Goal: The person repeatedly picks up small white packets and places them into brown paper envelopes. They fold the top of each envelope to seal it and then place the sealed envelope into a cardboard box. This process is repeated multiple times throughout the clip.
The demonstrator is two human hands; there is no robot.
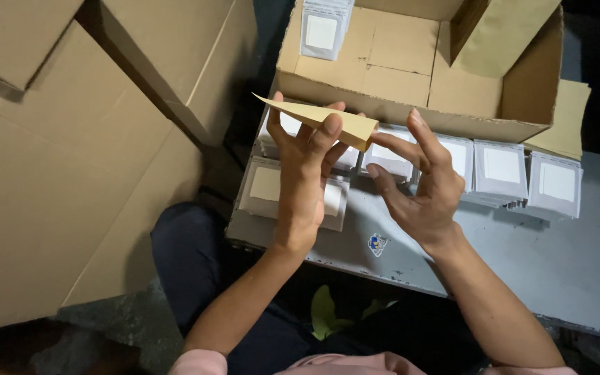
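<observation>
While left hand [305,167] pinches tan envelope [321,119], right hand [421,184] open beside, box rim [411,114] close behind.

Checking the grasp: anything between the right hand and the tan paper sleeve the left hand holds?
Nothing visible. The left hand pinches the tan sleeve above the packet stacks; the right hand is open beside it, its fingers at the sleeve's near end, with no object between.

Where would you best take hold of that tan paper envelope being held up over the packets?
Probably at its wide end, near the right hand. The tan envelope is flat, seen nearly edge-on, and tapers to a point at the left; the left hand already pinches its middle. Coming from the right, fingers above and below would suit that flat shape.
</observation>
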